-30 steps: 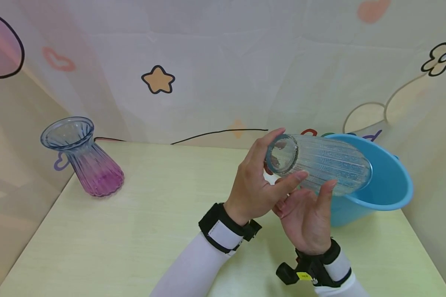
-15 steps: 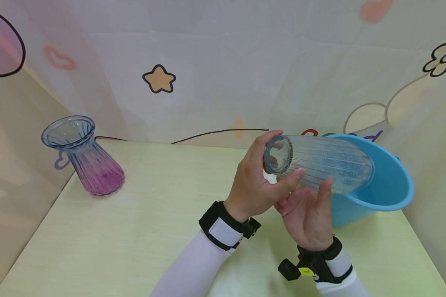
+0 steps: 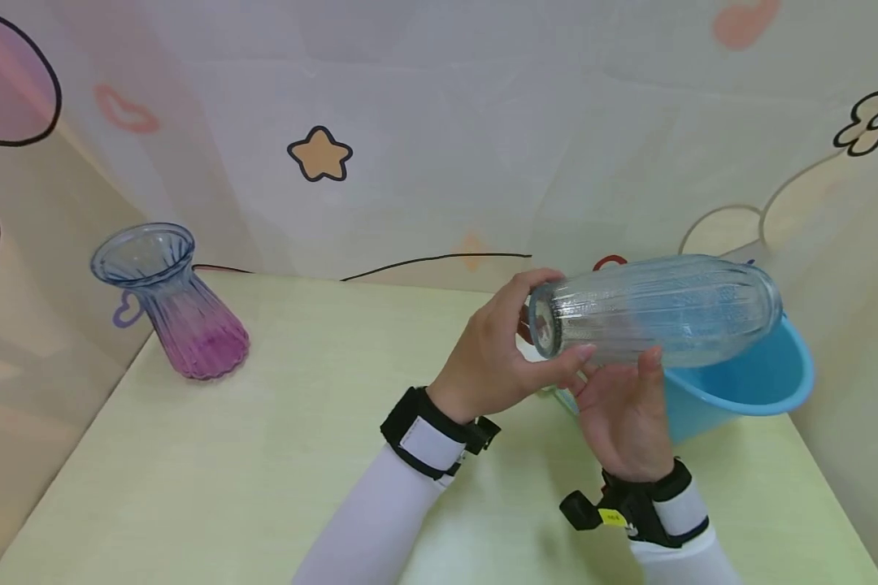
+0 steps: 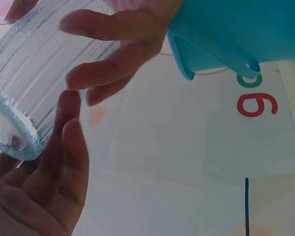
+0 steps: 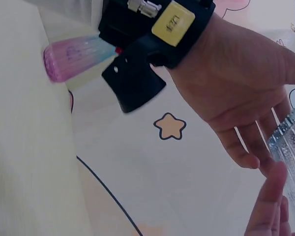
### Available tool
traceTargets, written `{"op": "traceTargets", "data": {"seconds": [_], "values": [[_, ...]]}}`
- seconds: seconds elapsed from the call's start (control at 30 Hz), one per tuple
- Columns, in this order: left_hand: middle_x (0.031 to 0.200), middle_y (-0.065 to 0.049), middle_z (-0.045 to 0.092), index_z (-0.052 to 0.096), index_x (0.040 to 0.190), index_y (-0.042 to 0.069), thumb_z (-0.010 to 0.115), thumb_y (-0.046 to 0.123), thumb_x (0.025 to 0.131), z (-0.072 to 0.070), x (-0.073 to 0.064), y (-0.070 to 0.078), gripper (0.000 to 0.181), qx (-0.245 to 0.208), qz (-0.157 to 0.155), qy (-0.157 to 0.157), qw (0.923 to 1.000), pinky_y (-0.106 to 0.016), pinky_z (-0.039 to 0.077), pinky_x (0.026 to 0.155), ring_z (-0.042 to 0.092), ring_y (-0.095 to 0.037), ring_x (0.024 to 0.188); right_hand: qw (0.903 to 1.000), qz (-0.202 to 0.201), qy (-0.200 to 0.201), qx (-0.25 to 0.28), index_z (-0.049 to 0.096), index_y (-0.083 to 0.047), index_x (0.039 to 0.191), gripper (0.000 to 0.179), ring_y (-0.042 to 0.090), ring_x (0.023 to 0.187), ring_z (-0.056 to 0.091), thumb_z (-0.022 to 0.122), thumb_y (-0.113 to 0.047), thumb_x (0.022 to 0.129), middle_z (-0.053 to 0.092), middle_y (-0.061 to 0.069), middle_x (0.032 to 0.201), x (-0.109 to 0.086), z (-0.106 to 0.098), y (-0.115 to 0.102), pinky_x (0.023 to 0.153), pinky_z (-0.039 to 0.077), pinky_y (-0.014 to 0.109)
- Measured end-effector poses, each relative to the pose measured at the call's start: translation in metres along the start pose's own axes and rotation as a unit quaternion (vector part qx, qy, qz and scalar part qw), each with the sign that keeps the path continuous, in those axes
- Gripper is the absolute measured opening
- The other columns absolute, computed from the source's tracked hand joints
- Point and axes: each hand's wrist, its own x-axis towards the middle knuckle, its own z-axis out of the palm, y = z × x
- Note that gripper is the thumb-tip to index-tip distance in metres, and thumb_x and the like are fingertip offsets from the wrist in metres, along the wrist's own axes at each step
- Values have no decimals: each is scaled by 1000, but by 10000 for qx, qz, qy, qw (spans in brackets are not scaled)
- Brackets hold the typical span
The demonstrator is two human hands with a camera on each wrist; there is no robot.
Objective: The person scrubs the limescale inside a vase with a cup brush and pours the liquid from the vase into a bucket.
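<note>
A clear ribbed glass vase (image 3: 673, 313) lies sideways in the air, its far end over the blue bucket (image 3: 790, 378). My left hand (image 3: 486, 349) grips its thick round end, thumb along the near side and fingers behind. From below, my right hand (image 3: 625, 422) holds the middle of the vase with the thumb up against the near side. In the left wrist view, the right hand's fingers (image 4: 108, 71) curl along the ribbed glass, close to the left fingertips (image 4: 74, 142). The right wrist view shows only an edge of the vase (image 5: 290, 147).
A blue-to-pink glass vase (image 3: 197, 317) stands at the table's left. The bucket, with its handle (image 4: 211, 46) seen in the left wrist view, stands at the right. Behind the pale table (image 3: 263, 455) hangs a printed curtain (image 3: 439, 146). Something green-edged (image 3: 567, 400) shows below the hands.
The clear vase has turned so that its far end swings right and up and its round end shows less face-on. My right hand has shifted slightly right and up with it.
</note>
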Motion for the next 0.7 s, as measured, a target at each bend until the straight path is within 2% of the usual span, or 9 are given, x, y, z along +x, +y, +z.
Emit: {"op": "traceTargets", "data": {"seconds": [0.1, 0.17, 0.23, 0.3, 0.4, 0.47, 0.53, 0.67, 0.7], "values": [[129, -5, 62, 46, 147, 8, 82, 31, 87, -3, -3, -4, 73, 65, -236, -256, 9994, -19, 57, 77, 62, -8, 90, 9988, 2, 204, -445, 28, -28, 156, 74, 20, 127, 58, 71, -41, 97, 49, 2, 152, 0, -4, -2, 87, 61, 30], [134, -3, 60, 45, 150, 12, 83, 34, 86, -5, -7, -8, 77, 65, -509, -446, 9977, -18, 58, 77, 63, -8, 92, 9961, 52, 288, -834, 31, -28, 155, 63, 19, 130, 59, 64, -36, 102, 51, 0, 153, -1, -8, -2, 89, 61, 32], [138, 0, 59, 44, 152, 16, 84, 36, 86, -9, -11, -14, 80, 126, -743, -644, 9951, -20, 58, 79, 63, -8, 97, 9911, 131, 308, -1292, 33, -27, 155, 53, 18, 132, 60, 54, -28, 107, 52, -1, 153, -1, -10, -2, 91, 61, 33], [140, 2, 58, 42, 154, 19, 84, 40, 86, -13, -16, -20, 83, 314, -932, -828, 9917, -24, 58, 85, 63, -9, 104, 9827, 208, 317, -1814, 33, -25, 157, 51, 17, 132, 60, 48, -18, 110, 51, -1, 154, -1, -11, 0, 92, 61, 33], [144, 3, 56, 38, 156, 21, 83, 45, 86, -20, -22, -29, 86, 618, -1112, -1130, 9854, -31, 57, 95, 61, -11, 115, 9590, 467, 375, -2769, 32, -23, 159, 56, 15, 132, 59, 50, -8, 108, 50, 0, 153, -1, -10, 2, 93, 60, 32], [146, 4, 56, 36, 158, 23, 82, 48, 86, -24, -26, -34, 89, 740, -1293, -1300, 9803, -35, 54, 101, 60, -11, 121, 9372, 725, 476, -3378, 33, -24, 159, 62, 15, 133, 58, 57, -6, 104, 50, 0, 154, 1, -7, 5, 95, 59, 31], [145, 4, 56, 34, 158, 25, 83, 47, 85, -27, -30, -39, 91, 687, -1471, -1432, 9763, -38, 55, 101, 61, -12, 122, 9154, 966, 457, -3882, 34, -25, 157, 66, 17, 134, 57, 64, -7, 101, 50, 1, 154, 4, -4, 8, 96, 58, 30], [141, 6, 58, 33, 157, 25, 86, 43, 81, -34, -38, -47, 94, 514, -1785, -1506, 9710, -37, 56, 97, 63, -11, 118, 8836, 1238, 154, -4513, 34, -28, 156, 76, 26, 135, 55, 75, -12, 95, 49, 3, 155, 12, 3, 16, 96, 58, 34], [141, 6, 58, 32, 156, 25, 87, 42, 81, -36, -40, -49, 95, 449, -1853, -1499, 9701, -37, 57, 96, 64, -10, 118, 8803, 1264, 58, -4573, 33, -29, 156, 79, 28, 136, 55, 77, -12, 93, 49, 3, 155, 15, 5, 19, 96, 59, 36]]}}
